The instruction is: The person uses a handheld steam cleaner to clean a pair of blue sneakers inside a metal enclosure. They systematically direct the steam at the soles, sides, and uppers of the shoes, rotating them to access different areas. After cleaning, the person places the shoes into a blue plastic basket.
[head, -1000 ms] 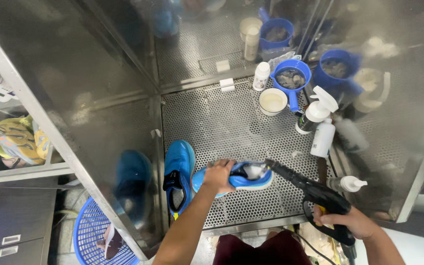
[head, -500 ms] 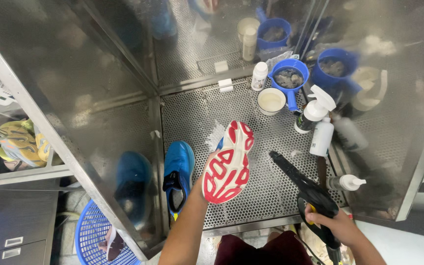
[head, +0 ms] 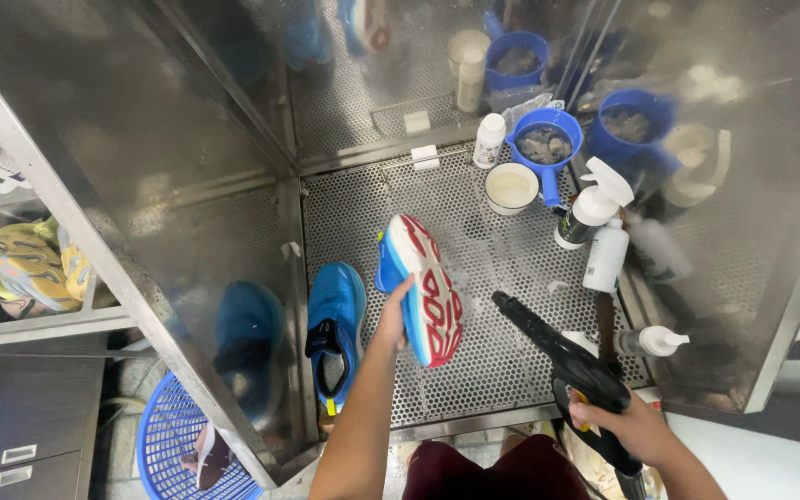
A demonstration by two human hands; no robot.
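Head view: the left hand has its grip clamped on a blue running shoe with a red-and-white sole, held sole-up above the perforated steel worktop, at the centre of the frame. At five o'clock from it, the right hand has its grip clamped on a black spray gun, nozzle aimed toward the shoe. A second blue shoe lies at nine o'clock, just beside the held one. White spray bottles and blue scoops stand at two o'clock.
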